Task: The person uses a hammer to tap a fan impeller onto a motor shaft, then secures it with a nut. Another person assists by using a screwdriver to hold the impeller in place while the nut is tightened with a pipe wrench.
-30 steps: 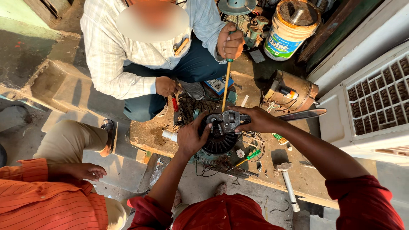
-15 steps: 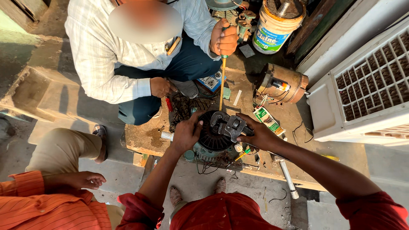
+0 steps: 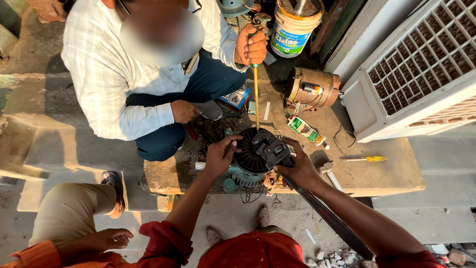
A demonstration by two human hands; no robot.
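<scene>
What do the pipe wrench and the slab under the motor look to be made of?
Pipe wrench: dark, dull metal, probably steel or cast iron, going by its grey, worn jaw and handle. Slab: seemingly concrete or stone, with a rough, matte, stained tan surface.

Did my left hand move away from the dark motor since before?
No. The left hand stays on the left edge of the motor, as before.

The round ribbed metal motor [image 3: 248, 161] was black over teal. The long-shafted screwdriver [image 3: 256, 97] showed a green collar. The small screwdriver [image 3: 366, 159] had a yellow handle. The slatted plastic cooler [image 3: 421, 69] was white.
</scene>
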